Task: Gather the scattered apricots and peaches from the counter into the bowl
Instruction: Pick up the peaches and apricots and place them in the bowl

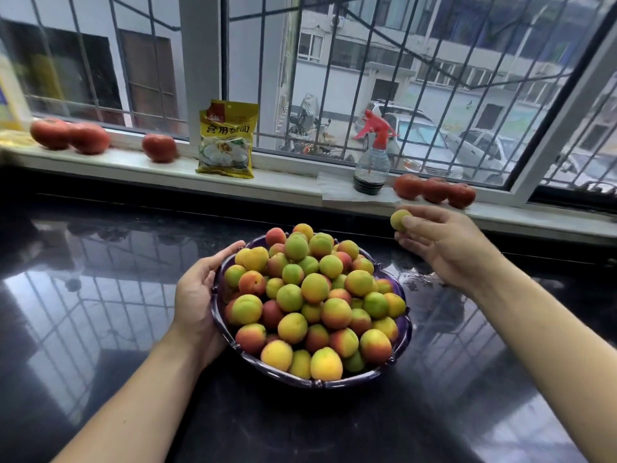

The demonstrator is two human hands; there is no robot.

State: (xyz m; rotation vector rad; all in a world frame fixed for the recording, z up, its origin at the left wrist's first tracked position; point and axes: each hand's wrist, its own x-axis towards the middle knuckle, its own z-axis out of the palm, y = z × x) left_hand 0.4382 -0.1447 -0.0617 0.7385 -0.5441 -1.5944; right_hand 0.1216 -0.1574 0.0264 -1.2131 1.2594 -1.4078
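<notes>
A dark purple bowl (347, 379) stands in the middle of the black counter, heaped with several apricots and peaches (314, 295) in yellow, green and red. My left hand (197, 295) cups the bowl's left rim, fingers curved around it. My right hand (444, 242) hovers above the counter to the right of and behind the bowl, pinching one small yellow-green apricot (398, 219) at its fingertips. No loose fruit lies on the visible counter.
The glossy black counter (100, 312) reflects the window. On the white sill behind stand red tomatoes (434, 190) at right, more tomatoes (70, 135) at left, a yellow food packet (227, 142) and a spray bottle (372, 162) with a red trigger.
</notes>
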